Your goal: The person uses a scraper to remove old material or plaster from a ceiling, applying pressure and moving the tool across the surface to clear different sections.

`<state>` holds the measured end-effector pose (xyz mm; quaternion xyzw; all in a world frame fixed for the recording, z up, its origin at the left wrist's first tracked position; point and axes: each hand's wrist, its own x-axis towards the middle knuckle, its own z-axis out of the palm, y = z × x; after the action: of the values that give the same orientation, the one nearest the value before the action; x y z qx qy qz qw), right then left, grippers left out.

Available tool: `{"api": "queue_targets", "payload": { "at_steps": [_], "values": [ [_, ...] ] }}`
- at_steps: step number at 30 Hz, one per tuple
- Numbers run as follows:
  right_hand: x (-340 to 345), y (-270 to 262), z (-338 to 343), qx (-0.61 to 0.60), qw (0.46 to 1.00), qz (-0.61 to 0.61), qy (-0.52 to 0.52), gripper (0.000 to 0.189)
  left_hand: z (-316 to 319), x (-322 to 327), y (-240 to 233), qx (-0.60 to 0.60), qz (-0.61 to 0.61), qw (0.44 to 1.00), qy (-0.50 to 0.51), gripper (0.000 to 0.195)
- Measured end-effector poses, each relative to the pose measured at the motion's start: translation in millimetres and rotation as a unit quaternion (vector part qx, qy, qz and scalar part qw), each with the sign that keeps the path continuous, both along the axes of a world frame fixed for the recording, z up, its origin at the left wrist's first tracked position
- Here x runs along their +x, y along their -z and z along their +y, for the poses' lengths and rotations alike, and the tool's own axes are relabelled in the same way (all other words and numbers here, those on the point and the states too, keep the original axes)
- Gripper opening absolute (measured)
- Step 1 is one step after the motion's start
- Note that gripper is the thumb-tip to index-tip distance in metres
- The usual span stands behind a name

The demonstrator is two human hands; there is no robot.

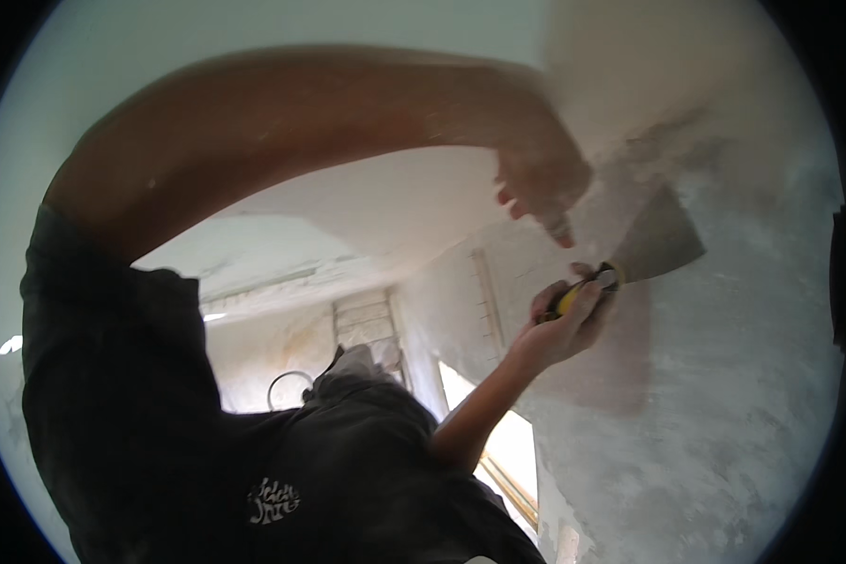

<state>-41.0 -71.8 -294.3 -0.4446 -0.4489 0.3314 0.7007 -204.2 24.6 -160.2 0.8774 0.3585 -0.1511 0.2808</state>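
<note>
A wide putty knife with a yellow and black handle is gripped in my right hand, thumb laid along the handle. Its flat grey blade fans out up and to the right, in front of a patchy, plastered wall. Whether the blade touches the wall cannot be told. My left hand hangs just above the knife handle, blurred by motion. Its index finger points down while the other fingers curl; nothing shows in it. A small gap separates the left fingertip from the right hand.
Smooth pale plaster stretches behind my left forearm. Dark stained patches mark the surface above the blade. Beyond my body are a bright opening, a strip with short cross marks and a thin curved cable.
</note>
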Motion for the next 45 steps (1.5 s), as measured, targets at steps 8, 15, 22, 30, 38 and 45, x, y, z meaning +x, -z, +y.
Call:
{"api": "queue_targets", "payload": {
  "at_steps": [8, 15, 22, 30, 38, 45],
  "values": [
    [20, -21, -14, 0.016, 0.999, 0.044, -0.012, 0.036, -30, 7, -60, 0.091, -0.034, 0.994, -0.047, 0.054],
    [28, -127, 1, 0.111, 0.993, 0.041, 0.018, 0.029, -56, 8, -132, 0.178, -0.107, 0.975, -0.079, 0.044],
    [21, -124, -14, 0.087, 0.993, 0.059, 0.061, 0.028, -49, -7, -120, 0.237, -0.187, 0.952, -0.056, 0.027],
    [27, -137, -22, 0.093, 0.99, 0.062, 0.085, 0.026, -58, -9, -138, 0.237, -0.173, 0.954, -0.063, 0.034],
    [19, -153, -34, 0.087, 0.987, 0.064, 0.117, 0.027, -58, -10, -145, 0.259, -0.159, 0.951, -0.06, 0.039],
    [11, -170, -27, 0.102, 0.989, 0.056, 0.09, 0.029, -50, -18, -141, 0.323, -0.184, 0.927, -0.039, 0.037]
  ]
}}
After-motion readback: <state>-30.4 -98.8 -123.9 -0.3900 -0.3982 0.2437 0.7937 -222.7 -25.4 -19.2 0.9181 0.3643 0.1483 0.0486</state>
